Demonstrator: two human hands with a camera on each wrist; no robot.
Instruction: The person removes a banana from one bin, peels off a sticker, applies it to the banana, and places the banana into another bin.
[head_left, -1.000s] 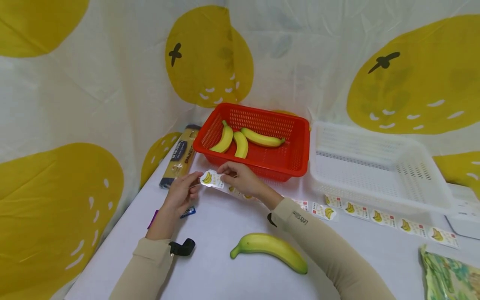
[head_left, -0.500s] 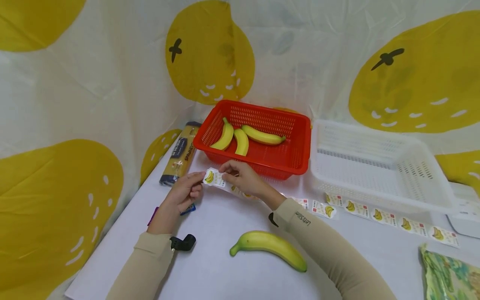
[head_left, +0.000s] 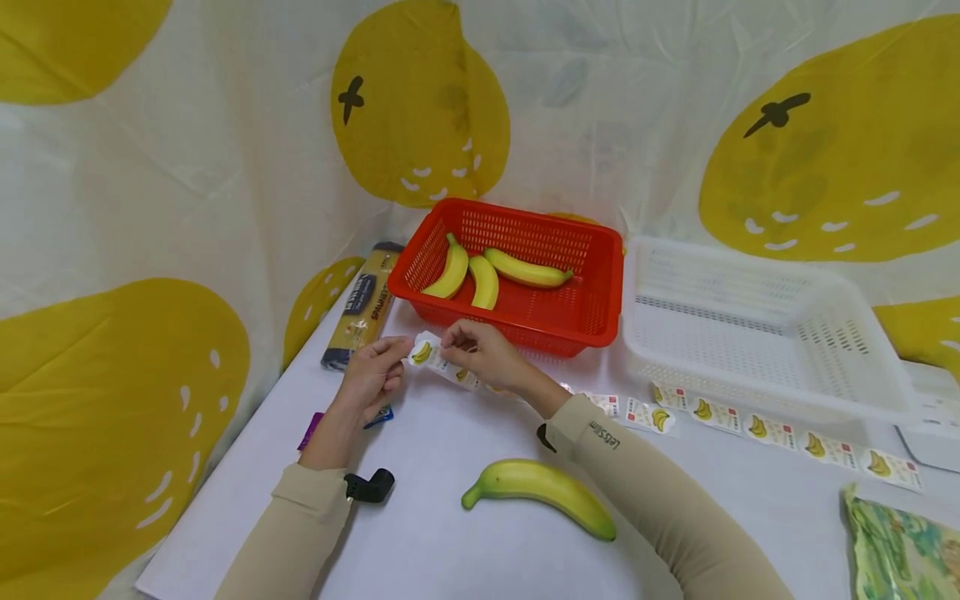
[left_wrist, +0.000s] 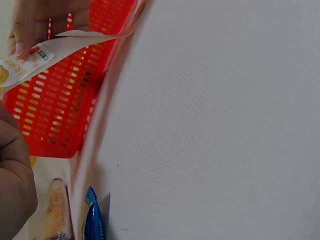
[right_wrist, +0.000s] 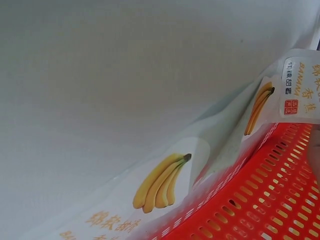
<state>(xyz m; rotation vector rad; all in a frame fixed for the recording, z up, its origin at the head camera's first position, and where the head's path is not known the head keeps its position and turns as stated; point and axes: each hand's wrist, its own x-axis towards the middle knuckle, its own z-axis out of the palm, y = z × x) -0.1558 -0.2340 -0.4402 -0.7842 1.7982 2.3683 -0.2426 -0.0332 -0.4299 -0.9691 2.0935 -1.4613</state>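
In the head view my left hand (head_left: 372, 375) pinches the free end of a strip of banana stickers (head_left: 427, 353) between thumb and fingertips. My right hand (head_left: 487, 358) grips the same strip a little to the right, with the thumb on its printed face, as the left wrist view also shows. Each sticker carries a banana picture and lettering, clear on the strip (right_wrist: 162, 182) in the right wrist view. From the hands the strip trails right across the table. A single yellow-green banana (head_left: 540, 490) lies on the table in front of me, between my forearms.
A red basket (head_left: 592, 329) holding 3 bananas stands just beyond my hands. Right of it is a white basket (head_left: 757, 400). A spaghetti packet (head_left: 363, 304) lies at the left, a blue packet (left_wrist: 94, 220) near my left wrist, a green patterned packet (head_left: 907, 542) at the right.
My left fingertips have shifted slightly right and up with the strip's end, which has turned at a steeper slant. My right hand has barely moved; the loose banana lies as before.
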